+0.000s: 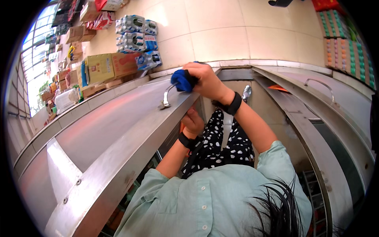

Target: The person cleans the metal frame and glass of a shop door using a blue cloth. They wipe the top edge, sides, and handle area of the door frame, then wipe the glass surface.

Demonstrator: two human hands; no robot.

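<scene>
My right hand (207, 81) is closed around a bunched blue and black cloth (184, 80) at the far end of a metal door frame's edge (133, 140). The cloth lies against the upper end of a curved metal handle (167, 97) fixed to that door. Below and nearer to me, my left hand (193, 121) is at the inner side of the same frame. Its fingers are partly hidden behind the frame, so its grip cannot be told. Both wrists wear black bands.
A second metal door or panel (352, 127) with a curved handle (321, 83) stands on the right. Shrink-wrapped bottle packs (130, 41) and cardboard boxes (99, 68) are on the floor at upper left. Stacked colourful goods (349, 56) are at upper right.
</scene>
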